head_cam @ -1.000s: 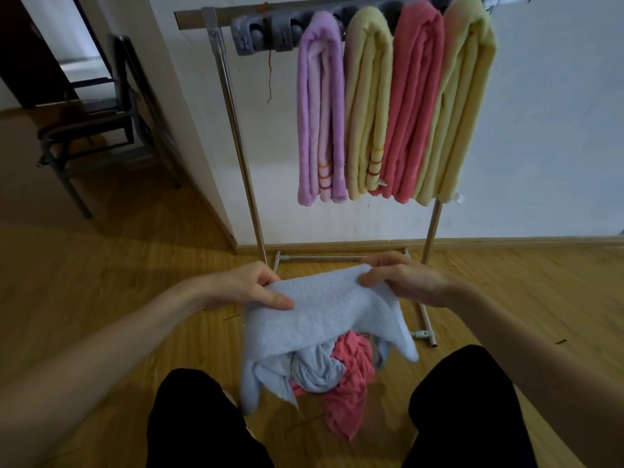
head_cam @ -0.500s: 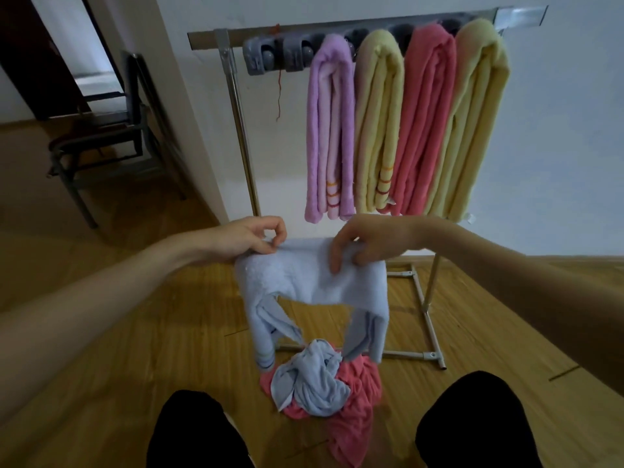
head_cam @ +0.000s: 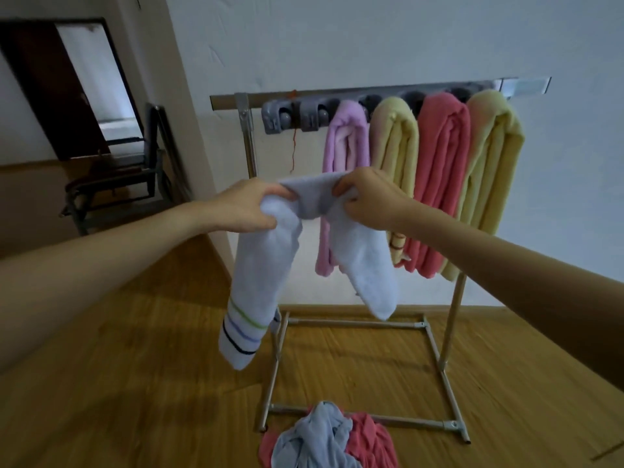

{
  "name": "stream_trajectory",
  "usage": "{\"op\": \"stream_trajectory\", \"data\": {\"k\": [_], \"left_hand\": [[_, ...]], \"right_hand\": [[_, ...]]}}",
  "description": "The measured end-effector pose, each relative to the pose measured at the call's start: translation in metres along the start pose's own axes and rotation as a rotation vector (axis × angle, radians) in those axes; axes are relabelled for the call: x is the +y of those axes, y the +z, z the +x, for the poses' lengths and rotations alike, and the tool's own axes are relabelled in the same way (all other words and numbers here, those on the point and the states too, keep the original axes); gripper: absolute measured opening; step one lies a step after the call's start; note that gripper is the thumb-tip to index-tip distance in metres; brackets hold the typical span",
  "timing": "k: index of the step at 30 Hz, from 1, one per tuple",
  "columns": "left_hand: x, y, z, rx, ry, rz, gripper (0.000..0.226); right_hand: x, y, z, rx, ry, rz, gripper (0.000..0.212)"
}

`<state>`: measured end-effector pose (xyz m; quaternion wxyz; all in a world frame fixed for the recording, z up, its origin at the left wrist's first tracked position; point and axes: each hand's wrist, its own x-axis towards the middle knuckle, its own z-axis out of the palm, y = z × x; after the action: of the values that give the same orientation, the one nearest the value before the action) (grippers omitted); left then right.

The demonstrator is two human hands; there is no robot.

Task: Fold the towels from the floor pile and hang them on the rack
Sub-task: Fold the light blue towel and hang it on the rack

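Head view of the folding step. The pale blue towel (head_cam: 270, 275) is held in the air in front of the rack (head_cam: 378, 91), its two ends hanging unevenly: the striped end drops lower on the left, the plain end is shorter on the right. The floor pile (head_cam: 329, 440), blue and pink cloth, lies at the foot of the rack, below the hands.

Risks, as judged from this arrangement. With the ends unequal, a fold made here would likely come out lopsided and hang crookedly beside the four neat towels. The bunched middle is held by only a small gather of cloth in each hand; a slip at either side would probably drop that half toward the floor pile. The free part of the rail lies at the left, under the grey clips (head_cam: 293, 118), next to the lilac towel (head_cam: 344, 143); a careless pass could brush that towel and drag it askew.

Pose. Both forearms reach forward at about the same height, the hands close together but apart. The left hand (head_cam: 251, 206) grips the towel with fingers curled round a gathered bunch. The right hand (head_cam: 366, 197) pinches the cloth, apparently between thumb and fingertips, though the exact contact is hidden by the fabric.
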<state>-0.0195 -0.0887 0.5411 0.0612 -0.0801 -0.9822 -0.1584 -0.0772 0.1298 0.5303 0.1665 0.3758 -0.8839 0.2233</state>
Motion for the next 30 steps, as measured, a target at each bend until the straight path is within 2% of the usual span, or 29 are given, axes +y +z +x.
{"op": "stream_trajectory", "data": {"k": [3,6,10,13,18,23,30], "left_hand": [[0.001,-0.017,0.014,0.3,0.044,0.112,0.054],[-0.005,-0.029,0.03,0.467,0.039,0.235,0.058],[-0.009,-0.041,0.05,0.55,0.034,0.335,0.065],[-0.009,-0.047,0.073,0.561,0.009,0.371,0.068],[-0.01,-0.061,0.105,0.483,0.097,0.405,0.073],[-0.003,-0.06,0.124,0.468,0.069,0.47,0.062],[-0.003,-0.037,0.135,0.465,0.098,0.451,0.059]], "right_hand": [[-0.005,-0.001,0.022,0.132,-0.007,-0.059,0.017],[-0.018,-0.002,0.044,0.226,-0.026,-0.056,0.008],[-0.032,0.002,0.068,0.212,0.045,-0.193,0.032],[-0.04,0.007,0.079,0.209,0.124,-0.23,0.036],[-0.038,0.017,0.09,0.185,0.186,-0.14,0.054],[-0.036,0.026,0.101,0.151,0.225,-0.072,0.072],[-0.008,0.048,0.113,0.159,0.284,-0.027,0.083]]}}
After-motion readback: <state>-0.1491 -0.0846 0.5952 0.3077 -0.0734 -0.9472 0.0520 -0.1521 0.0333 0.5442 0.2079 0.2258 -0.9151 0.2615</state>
